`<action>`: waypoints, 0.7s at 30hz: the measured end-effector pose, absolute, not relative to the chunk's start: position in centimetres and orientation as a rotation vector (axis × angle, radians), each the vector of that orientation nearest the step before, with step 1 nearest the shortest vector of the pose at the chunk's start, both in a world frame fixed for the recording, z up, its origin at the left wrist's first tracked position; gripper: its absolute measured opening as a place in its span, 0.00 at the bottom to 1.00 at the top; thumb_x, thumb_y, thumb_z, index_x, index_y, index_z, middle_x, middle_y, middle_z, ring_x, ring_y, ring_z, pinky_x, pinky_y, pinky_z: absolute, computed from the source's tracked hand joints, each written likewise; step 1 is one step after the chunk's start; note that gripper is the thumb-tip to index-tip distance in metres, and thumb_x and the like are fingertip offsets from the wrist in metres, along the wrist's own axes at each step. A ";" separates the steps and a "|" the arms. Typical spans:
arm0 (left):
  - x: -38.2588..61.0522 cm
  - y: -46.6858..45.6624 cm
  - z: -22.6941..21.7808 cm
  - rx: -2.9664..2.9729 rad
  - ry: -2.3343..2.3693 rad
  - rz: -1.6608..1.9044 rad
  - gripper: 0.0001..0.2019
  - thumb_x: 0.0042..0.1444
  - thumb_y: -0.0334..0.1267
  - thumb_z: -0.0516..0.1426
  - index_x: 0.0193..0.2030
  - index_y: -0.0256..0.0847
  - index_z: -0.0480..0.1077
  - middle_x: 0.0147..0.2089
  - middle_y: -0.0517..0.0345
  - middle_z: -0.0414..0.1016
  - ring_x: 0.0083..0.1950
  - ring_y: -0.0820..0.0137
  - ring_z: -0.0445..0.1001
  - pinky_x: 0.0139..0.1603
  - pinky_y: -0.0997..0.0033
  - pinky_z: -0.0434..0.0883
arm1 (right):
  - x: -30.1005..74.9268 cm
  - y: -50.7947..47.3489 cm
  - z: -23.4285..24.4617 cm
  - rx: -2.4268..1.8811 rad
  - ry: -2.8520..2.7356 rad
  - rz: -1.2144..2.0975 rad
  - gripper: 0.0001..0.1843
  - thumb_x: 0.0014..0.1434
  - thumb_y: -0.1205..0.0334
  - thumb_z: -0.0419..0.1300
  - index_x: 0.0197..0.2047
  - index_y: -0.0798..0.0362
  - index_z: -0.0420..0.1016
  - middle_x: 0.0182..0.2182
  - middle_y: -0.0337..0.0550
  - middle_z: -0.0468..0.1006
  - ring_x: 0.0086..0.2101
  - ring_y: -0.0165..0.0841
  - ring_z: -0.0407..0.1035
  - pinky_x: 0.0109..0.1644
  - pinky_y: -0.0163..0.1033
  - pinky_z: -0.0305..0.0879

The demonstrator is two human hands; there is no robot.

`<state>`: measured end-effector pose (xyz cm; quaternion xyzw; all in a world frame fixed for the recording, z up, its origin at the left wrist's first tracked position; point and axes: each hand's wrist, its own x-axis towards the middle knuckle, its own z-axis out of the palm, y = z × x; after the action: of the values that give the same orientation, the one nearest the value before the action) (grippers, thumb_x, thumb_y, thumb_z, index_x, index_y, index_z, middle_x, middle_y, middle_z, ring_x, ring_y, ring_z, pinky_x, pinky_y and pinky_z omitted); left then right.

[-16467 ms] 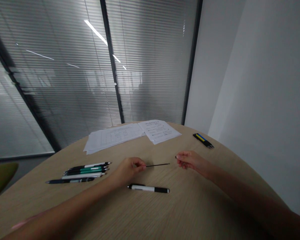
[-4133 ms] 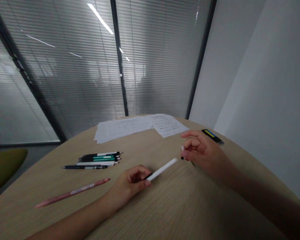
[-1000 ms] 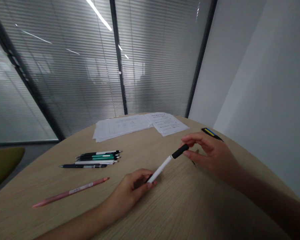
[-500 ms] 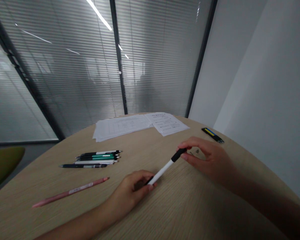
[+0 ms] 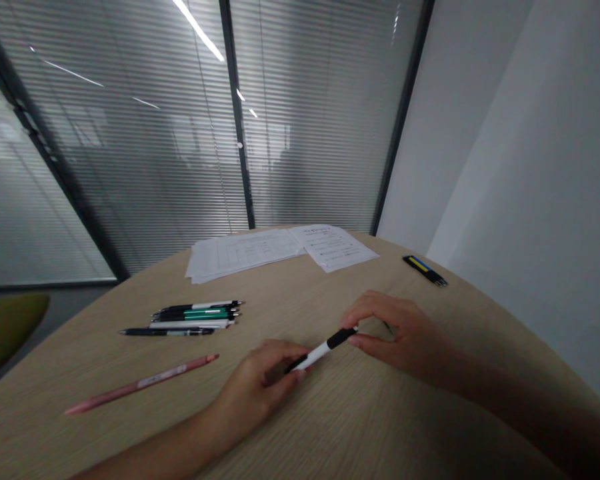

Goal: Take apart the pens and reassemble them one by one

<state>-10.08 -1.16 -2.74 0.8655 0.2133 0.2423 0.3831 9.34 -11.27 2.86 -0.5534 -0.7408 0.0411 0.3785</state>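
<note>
A white pen with a black grip (image 5: 321, 349) is held between both hands low over the wooden table (image 5: 360, 427). My left hand (image 5: 263, 383) pinches its near, lower end. My right hand (image 5: 393, 333) closes its fingertips on the black end. A thin dark refill lies on the table just behind my right hand, mostly hidden by it.
Several pens (image 5: 193, 317) lie side by side at centre left, and a pink pencil (image 5: 140, 385) lies nearer the left edge. Sheets of paper (image 5: 280, 250) sit at the far side. A black and yellow item (image 5: 425, 270) rests at far right, near the wall.
Both hands have lowered the pen toward the table and drawn closer together. My right hand has come nearer and to the left, still on the black end.
</note>
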 end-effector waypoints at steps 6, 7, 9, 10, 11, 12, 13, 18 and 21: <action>-9.8 -1.2 -2.3 2.053 0.586 0.531 0.09 0.50 0.38 0.52 0.37 0.41 0.69 0.35 0.58 0.74 0.37 0.68 0.71 0.39 0.70 0.67 | 11.8 -10.5 4.0 -1.514 -1.852 0.065 0.19 0.48 0.66 0.56 0.46 0.49 0.66 0.35 0.40 0.75 0.33 0.30 0.68 0.35 0.35 0.63; -9.8 -1.2 -2.3 2.025 0.588 0.529 0.09 0.50 0.38 0.52 0.37 0.40 0.68 0.35 0.59 0.74 0.37 0.68 0.71 0.39 0.71 0.67 | 12.8 -10.1 4.1 -1.568 -1.846 0.006 0.15 0.50 0.65 0.54 0.43 0.50 0.68 0.35 0.41 0.75 0.32 0.30 0.67 0.34 0.35 0.63; -9.8 -1.1 -2.2 1.988 0.592 0.539 0.08 0.49 0.38 0.53 0.36 0.40 0.68 0.34 0.59 0.74 0.37 0.68 0.71 0.39 0.70 0.67 | 15.0 -9.3 3.9 -1.730 -1.851 -0.140 0.08 0.52 0.64 0.52 0.34 0.53 0.72 0.34 0.43 0.75 0.31 0.31 0.66 0.33 0.35 0.62; -9.8 -1.1 -2.2 1.978 0.589 0.543 0.07 0.49 0.37 0.53 0.36 0.40 0.67 0.35 0.59 0.74 0.37 0.68 0.71 0.39 0.70 0.67 | 16.0 -8.9 3.6 -1.830 -1.873 -0.209 0.08 0.52 0.64 0.52 0.32 0.54 0.73 0.32 0.44 0.75 0.31 0.32 0.66 0.34 0.36 0.61; -9.8 -1.1 -2.3 1.973 0.584 0.544 0.07 0.50 0.37 0.53 0.35 0.40 0.67 0.35 0.59 0.74 0.37 0.68 0.71 0.40 0.69 0.67 | 16.9 -8.5 3.3 -1.939 -1.903 -0.263 0.09 0.51 0.65 0.52 0.30 0.54 0.73 0.31 0.45 0.75 0.32 0.33 0.66 0.35 0.37 0.61; -9.8 -1.0 -2.3 1.972 0.579 0.543 0.07 0.50 0.37 0.53 0.35 0.41 0.67 0.35 0.59 0.74 0.37 0.68 0.71 0.40 0.69 0.66 | 17.6 -8.1 2.8 -2.050 -1.934 -0.285 0.09 0.51 0.66 0.52 0.28 0.55 0.74 0.30 0.46 0.75 0.34 0.35 0.66 0.36 0.37 0.60; -9.8 -1.0 -2.3 1.976 0.575 0.541 0.07 0.50 0.37 0.53 0.35 0.41 0.67 0.35 0.59 0.74 0.37 0.68 0.71 0.40 0.69 0.66 | 18.0 -7.9 2.3 -2.160 -1.954 -0.272 0.10 0.51 0.66 0.51 0.27 0.55 0.74 0.30 0.47 0.75 0.34 0.35 0.67 0.36 0.37 0.59; -9.7 -0.9 -2.4 1.981 0.580 0.541 0.07 0.49 0.38 0.53 0.35 0.40 0.67 0.34 0.58 0.74 0.37 0.68 0.70 0.40 0.69 0.66 | 17.9 -7.8 0.3 -2.506 -1.983 -0.015 0.11 0.48 0.66 0.52 0.23 0.55 0.75 0.25 0.48 0.76 0.27 0.35 0.68 0.23 0.34 0.53; -9.6 -0.9 -2.4 1.953 0.578 0.536 0.08 0.49 0.38 0.53 0.36 0.40 0.66 0.34 0.58 0.74 0.38 0.68 0.71 0.41 0.69 0.66 | 17.4 -8.1 -0.1 -2.550 -1.974 0.029 0.09 0.45 0.66 0.53 0.23 0.55 0.75 0.24 0.48 0.76 0.25 0.35 0.68 0.20 0.33 0.48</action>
<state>-9.63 -0.94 -2.41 0.8058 0.2383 0.2211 0.4950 17.44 -8.12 -0.11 -0.7900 -0.6116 0.0089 -0.0418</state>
